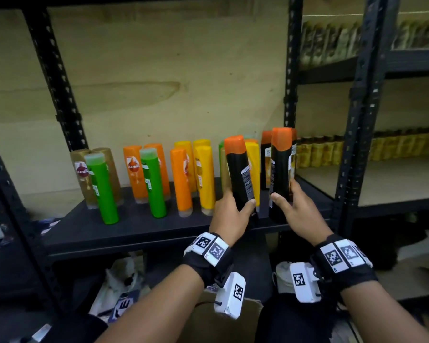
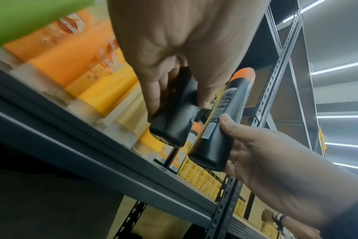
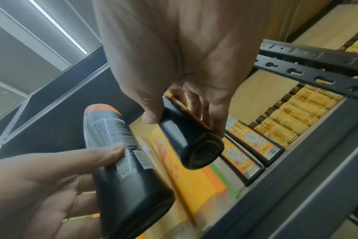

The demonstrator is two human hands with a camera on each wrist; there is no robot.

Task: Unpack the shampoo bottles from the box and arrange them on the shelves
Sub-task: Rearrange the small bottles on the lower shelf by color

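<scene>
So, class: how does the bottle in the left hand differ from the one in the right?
The left hand holds its bottle tilted leftward; the right hand holds its bottle nearly upright. The left bottle's cap sits lower; the right bottle's sits higher, nearer the shelf post. Both are black with orange caps and held near the base.

left hand [image 2: 174,53]: a black bottle [image 2: 172,119] is gripped above the shelf [image 2: 76,129] | right hand [image 2: 276,165]: a second black bottle with orange cap [image 2: 221,122] is held just beside | shelf: orange and yellow bottles [image 2: 88,67] are seen, blurred
</scene>
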